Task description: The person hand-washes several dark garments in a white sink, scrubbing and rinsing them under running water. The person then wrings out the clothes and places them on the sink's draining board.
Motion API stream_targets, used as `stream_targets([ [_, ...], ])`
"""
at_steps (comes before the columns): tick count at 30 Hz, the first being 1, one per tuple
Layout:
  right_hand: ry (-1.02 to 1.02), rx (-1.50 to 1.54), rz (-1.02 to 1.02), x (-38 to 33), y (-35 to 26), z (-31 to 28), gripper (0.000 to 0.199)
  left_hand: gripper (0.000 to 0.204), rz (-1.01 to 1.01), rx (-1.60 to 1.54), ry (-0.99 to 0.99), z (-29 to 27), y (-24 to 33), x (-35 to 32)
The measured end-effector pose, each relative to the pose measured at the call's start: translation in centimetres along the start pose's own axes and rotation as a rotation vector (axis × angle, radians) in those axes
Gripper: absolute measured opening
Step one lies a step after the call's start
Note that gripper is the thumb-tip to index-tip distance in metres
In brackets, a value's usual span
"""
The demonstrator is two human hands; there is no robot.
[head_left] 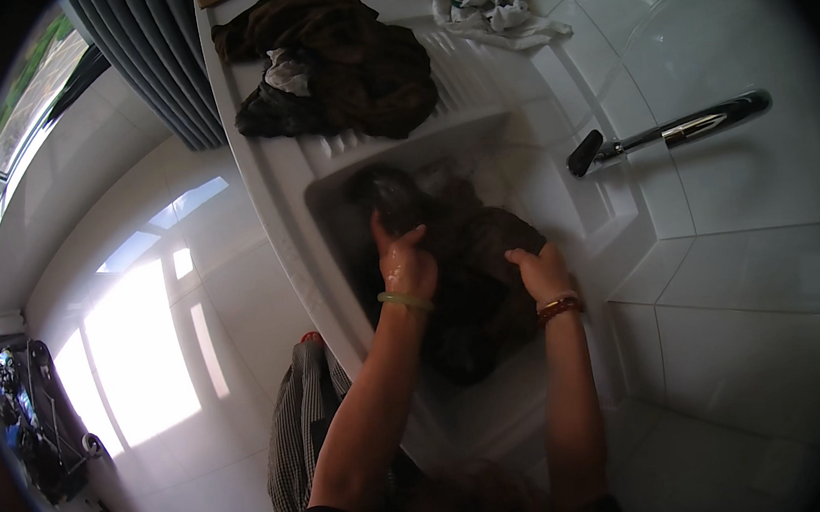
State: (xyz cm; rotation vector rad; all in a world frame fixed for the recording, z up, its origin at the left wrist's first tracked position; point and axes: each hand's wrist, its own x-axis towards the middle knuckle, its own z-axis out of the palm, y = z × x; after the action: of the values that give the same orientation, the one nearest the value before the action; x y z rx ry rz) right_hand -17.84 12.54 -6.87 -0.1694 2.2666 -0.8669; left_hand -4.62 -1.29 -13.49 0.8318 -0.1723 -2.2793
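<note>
- My left grip [406,268] is reaching into the basin at the centre of the frame; thumb and forefinger are standing apart against the dark cloth [481,289]. Other fingers are hiding from view, so I cannot tell whether they are clamping anything.
- My right grip [543,272], right of centre, is clamping on the upper right edge of this cloth.
- The cloth is lying bunched and wet-looking inside the white sink [288,218], spreading between and below my grips.
- I am wearing a pale green bangle [405,301] on the left wrist and a reddish-brown bracelet [559,308] on the right.
- A dark brown garment [370,74] is lying heaped at upper centre-left, partly covering the ridged washboard [491,66].
- White cloth [496,10] is lying crumpled at the top, right of centre.
- A chrome faucet [696,124] is projecting from the tiled wall at right.
- A grey curtain [154,59] is hanging at upper left.
</note>
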Motion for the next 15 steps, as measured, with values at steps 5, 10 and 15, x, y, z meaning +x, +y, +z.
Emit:
stream_targets([
  [5,0.192,-0.438,-0.005,1.7,1.2,7.8,0.082,0.081,-0.022,0.123,0.056,-2.8,-1.5,1.2],
  [10,0.151,-0.778,-0.279,4.3,5.5,11.2,0.079,0.087,-0.061,0.076,0.133,-2.4,-1.7,0.7],
  [15,0.262,-0.565,-0.366,8.4,8.8,10.4,0.057,0.093,-0.157,0.133,0.091,-0.7,-2.2,0.3],
])
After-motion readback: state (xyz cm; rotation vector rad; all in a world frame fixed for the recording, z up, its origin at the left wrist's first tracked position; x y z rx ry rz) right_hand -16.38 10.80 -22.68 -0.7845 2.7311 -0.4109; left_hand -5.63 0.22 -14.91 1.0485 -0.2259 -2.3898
